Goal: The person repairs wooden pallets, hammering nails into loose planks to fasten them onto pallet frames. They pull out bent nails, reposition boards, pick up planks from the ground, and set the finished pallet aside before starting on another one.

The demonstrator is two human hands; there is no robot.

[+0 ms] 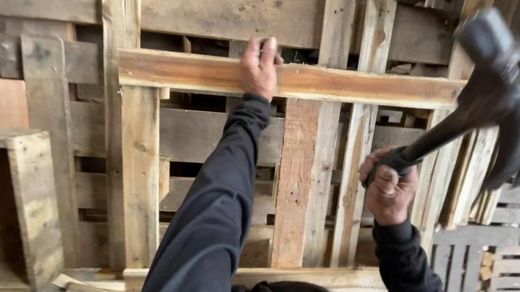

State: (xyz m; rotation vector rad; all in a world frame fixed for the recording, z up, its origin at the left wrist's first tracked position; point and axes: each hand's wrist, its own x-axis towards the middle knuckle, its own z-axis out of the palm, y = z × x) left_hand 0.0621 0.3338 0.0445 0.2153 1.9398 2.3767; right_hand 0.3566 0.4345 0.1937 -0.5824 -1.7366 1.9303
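A wooden pallet frame (306,187) stands upright in front of me, with a reddish crossboard (351,85) lying across its top. My left hand (259,67) reaches up in a black sleeve and grips that crossboard near its middle, fingers over its top edge. My right hand (388,188) is closed around the dark handle of a claw hammer (505,91). The hammer head is raised to the upper right, blurred, close to the camera and near the board's right end.
More weathered pallets (221,7) lean stacked behind the frame. A wooden box (26,208) sits at the lower left. Slatted crates (518,246) stand at the lower right. A loose plank (324,276) runs along the bottom of the frame.
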